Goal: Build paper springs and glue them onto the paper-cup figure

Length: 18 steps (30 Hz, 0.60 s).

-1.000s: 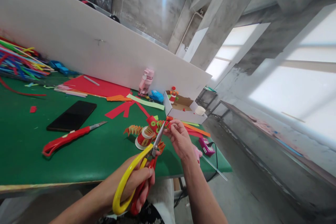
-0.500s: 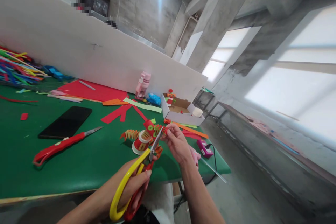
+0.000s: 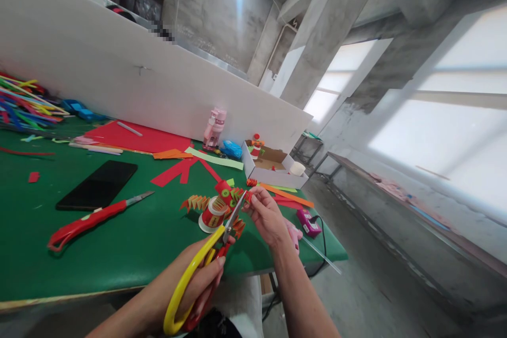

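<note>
My left hand is wrapped round the handles of a pair of scissors, one loop yellow and the other red. Their blades point up and away, the tips beside a red-and-green accordion-folded paper strip. The end of that strip is pinched between the fingers of my right hand. Just left of the blades is a red paper roll with green rings. Below it a paper cup with a red band stands upside down on the green table, with orange folded strips beside it.
To the left lie a red-handled utility knife and a black phone. Behind are red paper strips, a pink bottle and a white box. A pink glue gun and a purple plug box with a cable sit at right.
The view has shifted very slightly. Both hands, the scissors and the folded strip keep almost the same positions.
</note>
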Tool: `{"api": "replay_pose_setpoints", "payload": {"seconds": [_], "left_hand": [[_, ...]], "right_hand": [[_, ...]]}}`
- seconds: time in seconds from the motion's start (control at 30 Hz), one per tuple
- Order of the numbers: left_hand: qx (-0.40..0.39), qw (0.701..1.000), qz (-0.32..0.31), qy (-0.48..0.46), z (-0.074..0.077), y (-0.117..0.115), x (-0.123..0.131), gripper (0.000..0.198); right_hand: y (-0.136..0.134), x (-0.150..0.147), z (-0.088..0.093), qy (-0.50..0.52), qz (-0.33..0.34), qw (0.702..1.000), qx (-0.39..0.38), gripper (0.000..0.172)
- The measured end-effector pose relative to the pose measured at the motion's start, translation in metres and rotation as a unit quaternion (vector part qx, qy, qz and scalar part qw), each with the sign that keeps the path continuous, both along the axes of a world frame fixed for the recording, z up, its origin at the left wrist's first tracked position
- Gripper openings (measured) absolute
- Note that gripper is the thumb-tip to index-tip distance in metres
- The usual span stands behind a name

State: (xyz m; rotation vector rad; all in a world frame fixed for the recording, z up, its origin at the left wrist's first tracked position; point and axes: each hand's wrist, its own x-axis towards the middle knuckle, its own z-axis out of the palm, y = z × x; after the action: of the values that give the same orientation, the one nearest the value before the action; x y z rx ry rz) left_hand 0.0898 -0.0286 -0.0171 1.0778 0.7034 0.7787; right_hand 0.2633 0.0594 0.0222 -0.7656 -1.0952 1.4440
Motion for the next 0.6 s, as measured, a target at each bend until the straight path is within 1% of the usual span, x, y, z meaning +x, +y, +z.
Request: {"api": "replay_pose_setpoints", "payload": {"seconds": [0.07, 0.17, 0.27, 0.37, 0.5, 0.6], "left_hand": [[0.000, 1.000, -0.003, 0.004, 0.003, 0.001, -0.002, 0.050], [-0.001, 1.000, -0.017, -0.009, 0.009, 0.002, -0.007, 0.046], [-0.007, 1.000, -0.021, -0.019, 0.012, 0.003, -0.013, 0.044], [-0.020, 0.999, -0.021, -0.019, 0.012, 0.000, -0.015, 0.044], [-0.025, 1.000, 0.002, -0.010, 0.013, -0.003, -0.015, 0.045], [0.004, 0.999, 0.025, 0.035, 0.021, 0.000, -0.027, 0.042]], "right_hand": [[0.000, 0.001, 0.000, 0.007, 0.006, 1.000, -0.013, 0.029], [0.001, 0.002, 0.000, 0.032, 0.011, 0.999, -0.039, 0.031], [0.005, 0.005, -0.002, 0.063, -0.003, 0.996, -0.057, 0.031], [0.009, 0.006, -0.001, 0.071, -0.015, 0.995, -0.066, 0.031], [0.013, 0.005, 0.006, 0.074, -0.014, 0.994, -0.074, 0.030], [0.016, 0.005, 0.013, 0.061, 0.019, 0.996, -0.069, 0.031]]}}
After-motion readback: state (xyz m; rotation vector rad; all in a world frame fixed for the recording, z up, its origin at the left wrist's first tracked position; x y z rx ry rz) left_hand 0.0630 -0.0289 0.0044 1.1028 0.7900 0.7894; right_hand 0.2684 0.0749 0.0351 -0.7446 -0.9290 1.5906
